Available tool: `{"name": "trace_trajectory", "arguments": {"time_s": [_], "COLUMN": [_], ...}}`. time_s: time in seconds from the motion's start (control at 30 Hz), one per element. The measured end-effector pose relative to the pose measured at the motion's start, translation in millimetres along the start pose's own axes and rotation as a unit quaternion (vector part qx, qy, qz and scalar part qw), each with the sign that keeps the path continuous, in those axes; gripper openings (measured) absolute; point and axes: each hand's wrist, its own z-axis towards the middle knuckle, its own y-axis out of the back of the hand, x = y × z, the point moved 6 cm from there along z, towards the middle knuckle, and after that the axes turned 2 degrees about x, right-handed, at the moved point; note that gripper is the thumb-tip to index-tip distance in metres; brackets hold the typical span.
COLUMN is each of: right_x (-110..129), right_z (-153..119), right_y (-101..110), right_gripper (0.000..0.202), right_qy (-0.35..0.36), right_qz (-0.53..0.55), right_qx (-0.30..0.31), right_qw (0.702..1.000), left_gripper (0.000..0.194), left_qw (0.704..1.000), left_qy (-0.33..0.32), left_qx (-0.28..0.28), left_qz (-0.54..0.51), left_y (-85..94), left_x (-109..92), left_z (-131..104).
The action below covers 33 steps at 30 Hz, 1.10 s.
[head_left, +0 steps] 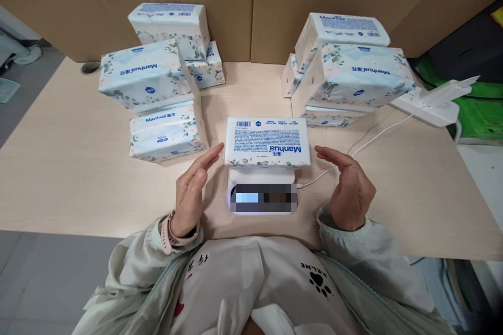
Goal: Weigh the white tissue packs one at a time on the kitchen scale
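Note:
A pack of tissues (267, 142) with blue print lies on a small white scale (261, 176), whose display is blurred out. My left hand (196, 188) is just left of the pack, fingers stretched out, holding nothing. On the other side, my right hand (348, 186) stands a little apart from the pack, its fingers extended and nothing in them. Neither hand appears to touch the pack. A white cable (326, 170) runs from the scale's right side past my right fingertips.
Stacked tissue packs (143, 76) stand at the back left, and more stacked packs (359, 76) at the back right. Behind them rises a cardboard wall (220, 5). A white power strip (432, 104) sits at the right edge of the wooden table (58, 167).

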Motion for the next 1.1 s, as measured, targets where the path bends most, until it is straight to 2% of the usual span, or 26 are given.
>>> {"name": "trace_trajectory", "arguments": {"time_s": [0.17, 0.27, 0.33, 0.4, 0.47, 0.53, 0.6, 0.7, 0.8, 0.87, 0.93, 1.0, 1.1], "right_x": [0.4, -0.8, -2.3, -2.6, 2.1, 13.8, 33.2, 71.5, 102.4, 112.4, 114.6, 110.7, 99.8], "right_z": [0.6, 2.5, 3.5, 2.6, 1.1, 2.1, 6.8, 19.9, 35.3, 42.2, 44.2, 43.8, 44.8], "right_y": [0.8, -0.8, -7.8, -18.4, -26.8, -31.3, -36.4, -55.0, -95.2, -132.7, -171.7, -202.8, -222.4], "right_gripper": [0.044, 0.046, 0.048, 0.050, 0.053, 0.057, 0.061, 0.069, 0.070, 0.073, 0.077, 0.083, 0.088], "right_qy": [0.007, -0.003, -0.009, -0.010, 0.002, 0.026, 0.054, 0.101, 0.122, 0.131, 0.140, 0.138, 0.110], "right_qz": [-0.019, -0.033, -0.033, -0.021, -0.002, 0.005, 0.004, 0.010, 0.035, 0.056, 0.082, 0.101, 0.091], "right_qx": [0.009, 0.025, 0.073, 0.145, 0.202, 0.233, 0.266, 0.338, 0.418, 0.467, 0.509, 0.534, 0.538], "right_qw": [1.000, 0.999, 0.997, 0.989, 0.979, 0.972, 0.962, 0.936, 0.899, 0.873, 0.845, 0.828, 0.831], "left_gripper": [0.039, 0.045, 0.053, 0.059, 0.062, 0.061, 0.058, 0.048, 0.034, 0.032, 0.033, 0.031, 0.034], "left_qw": [1.000, 1.000, 0.998, 0.994, 0.993, 0.996, 0.997, 0.984, 0.946, 0.923, 0.912, 0.912, 0.936], "left_qy": [-0.005, 0.009, 0.020, 0.023, 0.018, -0.005, -0.053, -0.143, -0.212, -0.238, -0.237, -0.207, -0.115], "left_qx": [0.003, 0.025, 0.062, 0.100, 0.109, 0.079, 0.026, -0.100, -0.245, -0.303, -0.333, -0.346, -0.322], "left_qz": [0.000, -0.007, -0.021, -0.032, -0.038, -0.041, -0.041, -0.039, -0.024, 0.005, 0.043, 0.069, 0.084], "left_y": [-0.3, -3.9, -9.5, -15.0, -17.0, -14.4, -9.2, 6.6, 31.5, 46.9, 60.2, 74.3, 103.3], "left_x": [0.3, 2.9, 5.5, 7.4, 7.6, 3.3, -8.0, -34.3, -57.6, -65.5, -64.7, -57.1, -46.0], "left_z": [0.0, 0.8, 1.2, 0.3, -1.9, -4.6, -7.3, -9.6, -9.4, -7.8, -6.7, -7.8, -7.2]}}
